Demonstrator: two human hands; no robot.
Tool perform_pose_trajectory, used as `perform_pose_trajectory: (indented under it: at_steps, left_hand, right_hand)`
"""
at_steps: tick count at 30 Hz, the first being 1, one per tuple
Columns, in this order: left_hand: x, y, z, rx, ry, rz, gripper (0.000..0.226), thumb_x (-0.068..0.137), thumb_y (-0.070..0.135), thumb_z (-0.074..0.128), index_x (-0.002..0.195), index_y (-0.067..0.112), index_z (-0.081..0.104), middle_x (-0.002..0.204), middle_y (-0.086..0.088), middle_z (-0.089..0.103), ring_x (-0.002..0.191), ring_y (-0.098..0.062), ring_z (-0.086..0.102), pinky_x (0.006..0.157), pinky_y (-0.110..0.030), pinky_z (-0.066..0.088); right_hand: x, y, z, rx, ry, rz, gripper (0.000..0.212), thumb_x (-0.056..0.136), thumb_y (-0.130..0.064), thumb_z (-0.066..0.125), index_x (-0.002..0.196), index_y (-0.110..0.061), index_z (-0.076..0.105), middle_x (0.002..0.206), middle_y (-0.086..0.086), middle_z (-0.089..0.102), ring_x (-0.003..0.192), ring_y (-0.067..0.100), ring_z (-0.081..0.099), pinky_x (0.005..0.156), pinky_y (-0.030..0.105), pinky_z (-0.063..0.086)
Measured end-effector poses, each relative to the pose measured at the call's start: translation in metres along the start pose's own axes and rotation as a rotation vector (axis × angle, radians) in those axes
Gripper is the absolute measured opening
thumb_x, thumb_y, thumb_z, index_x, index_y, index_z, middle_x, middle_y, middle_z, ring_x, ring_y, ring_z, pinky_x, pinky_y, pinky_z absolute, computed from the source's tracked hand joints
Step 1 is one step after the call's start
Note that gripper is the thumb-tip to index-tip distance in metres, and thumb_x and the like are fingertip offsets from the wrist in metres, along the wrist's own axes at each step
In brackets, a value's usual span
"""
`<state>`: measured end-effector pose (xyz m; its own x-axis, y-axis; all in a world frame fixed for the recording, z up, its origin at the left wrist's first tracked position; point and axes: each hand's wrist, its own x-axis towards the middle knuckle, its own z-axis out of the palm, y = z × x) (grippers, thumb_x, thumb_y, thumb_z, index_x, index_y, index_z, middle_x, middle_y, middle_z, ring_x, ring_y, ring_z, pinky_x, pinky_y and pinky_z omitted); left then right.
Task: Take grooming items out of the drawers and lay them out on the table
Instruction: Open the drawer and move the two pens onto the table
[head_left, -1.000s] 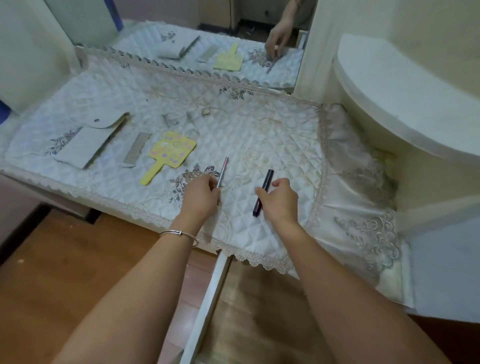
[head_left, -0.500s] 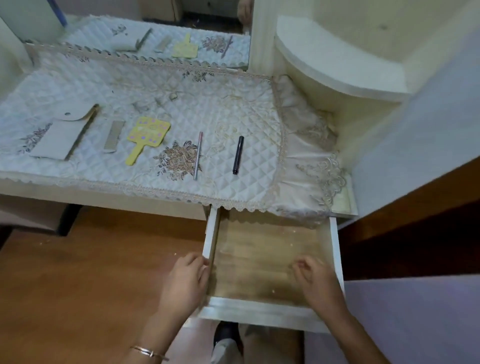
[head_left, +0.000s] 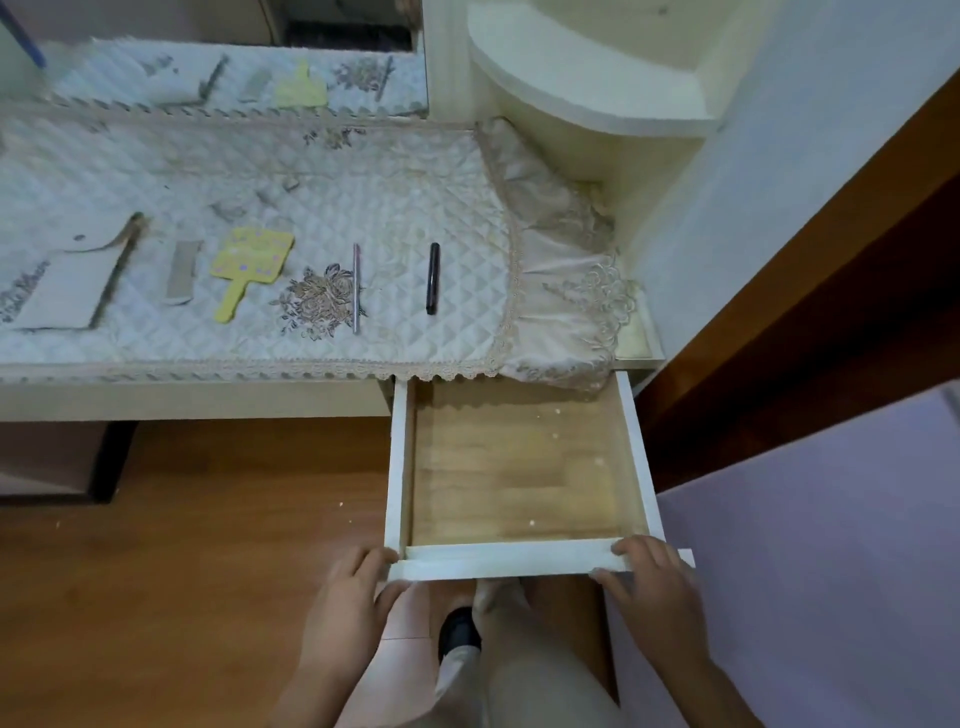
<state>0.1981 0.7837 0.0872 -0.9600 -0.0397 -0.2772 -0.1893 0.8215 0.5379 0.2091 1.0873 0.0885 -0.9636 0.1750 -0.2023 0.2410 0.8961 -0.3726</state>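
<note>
GRIP: left hand (head_left: 353, 590) and right hand (head_left: 652, 582) curl fingers over drawer (head_left: 509, 565) front corners | STATE: drawer far extended | RISK: an uneven push would likely skew and jam it.

The left forearm (head_left: 311, 699) and right forearm (head_left: 722, 696) run off the bottom edge, so nothing behind the wrists shows. The left hand (head_left: 349, 597) and right hand (head_left: 652, 582) each grip the front of the drawer (head_left: 498, 564), and their fingers (head_left: 370, 560) cover the panel where they sit. Straight beyond the fingers, the drawer's far end is lost under the lace hem of the cloth (head_left: 363, 197). The pale specks (head_left: 531, 521) on its floor are too small to name. Between the hands and nearer than the fingers, a dark shoe (head_left: 457, 631) is half covered by a knee (head_left: 519, 649). Far beyond and left of the left fingers, the white pouch (head_left: 57, 291) is cut by the edge, the small bits (head_left: 228, 210) on the cloth cannot be made out, and the mirror (head_left: 234, 62) reflection is blurred.
</note>
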Motion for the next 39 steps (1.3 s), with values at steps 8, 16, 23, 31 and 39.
perform_pose_trajectory:
  at_steps: [8, 16, 23, 31, 39]
  left_hand:
    - [0.037, 0.006, -0.004, 0.069, 0.029, -0.039, 0.023, 0.084, 0.038, 0.059, 0.104, 0.026, 0.061, 0.105, 0.01, 0.057, 0.101, -0.015, 0.053, 0.063, -0.029, 0.047]
    - [0.136, 0.027, -0.019, 0.32, 0.178, 0.134, 0.054, 0.068, 0.024, 0.078, 0.116, 0.009, 0.057, 0.121, -0.014, 0.057, 0.115, -0.034, 0.049, 0.095, -0.044, 0.045]
    - [0.199, 0.051, -0.026, 0.35, 0.315, 0.183, 0.07, 0.059, 0.013, 0.083, 0.118, 0.008, 0.047, 0.115, -0.02, 0.054, 0.109, -0.037, 0.045, 0.094, -0.043, 0.038]
    - [0.215, 0.071, -0.02, 0.245, 0.394, -0.056, 0.068, 0.048, -0.011, 0.07, 0.106, 0.012, 0.045, 0.109, -0.022, 0.053, 0.104, -0.034, 0.037, 0.09, -0.058, 0.039]
    - [0.203, 0.064, -0.02, 0.237, 0.326, 0.042, 0.06, 0.061, 0.0, 0.065, 0.118, 0.007, 0.047, 0.118, -0.024, 0.049, 0.114, -0.04, 0.042, 0.093, -0.056, 0.042]
  right_hand:
    - [0.047, 0.0, -0.003, -0.046, 0.022, -0.123, 0.035, 0.053, -0.033, 0.087, 0.074, -0.023, 0.061, 0.074, -0.006, 0.067, 0.071, 0.022, 0.065, 0.057, 0.033, 0.05]
    - [0.152, -0.028, -0.015, -0.194, 0.127, -0.172, 0.069, 0.055, -0.041, 0.082, 0.113, -0.017, 0.053, 0.114, 0.009, 0.064, 0.11, 0.022, 0.043, 0.08, 0.045, 0.052]
    - [0.219, -0.046, -0.02, -0.235, 0.222, -0.229, 0.081, 0.051, -0.034, 0.085, 0.12, -0.019, 0.045, 0.123, 0.012, 0.06, 0.116, 0.026, 0.034, 0.092, 0.05, 0.042]
    - [0.231, -0.048, -0.009, -0.294, 0.386, -0.228, 0.049, 0.067, -0.034, 0.07, 0.107, -0.016, 0.05, 0.114, 0.012, 0.062, 0.107, 0.029, 0.042, 0.085, 0.046, 0.033]
    - [0.229, -0.047, -0.021, -0.182, 0.227, -0.219, 0.05, 0.069, -0.039, 0.053, 0.114, -0.018, 0.047, 0.121, 0.014, 0.054, 0.112, 0.029, 0.035, 0.089, 0.054, 0.038]
